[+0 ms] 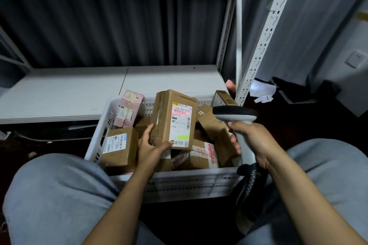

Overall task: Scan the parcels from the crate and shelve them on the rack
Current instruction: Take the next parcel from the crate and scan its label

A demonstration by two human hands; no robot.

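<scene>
We are at the scan itself. Our left hand grips the lower left corner of a cardboard parcel, thumb along the bottom of the front and fingers up the left side. It holds the parcel upright just above the white crate, with the shipping label turned toward us. Our right hand is wrapped around the grip of the barcode scanner, whose head points at the label from just beside it. The red scan line falls across the upper barcode, which looks right.

To do this well, we should hold the parcel steady, leave the thumb off the printed codes and level the beam so it spans the whole barcode. Once it reads, the lower shelf of the rack behind the crate looks the nearest place for it. Other parcels lie in the crate, so we judge that much of the task remains.
</scene>
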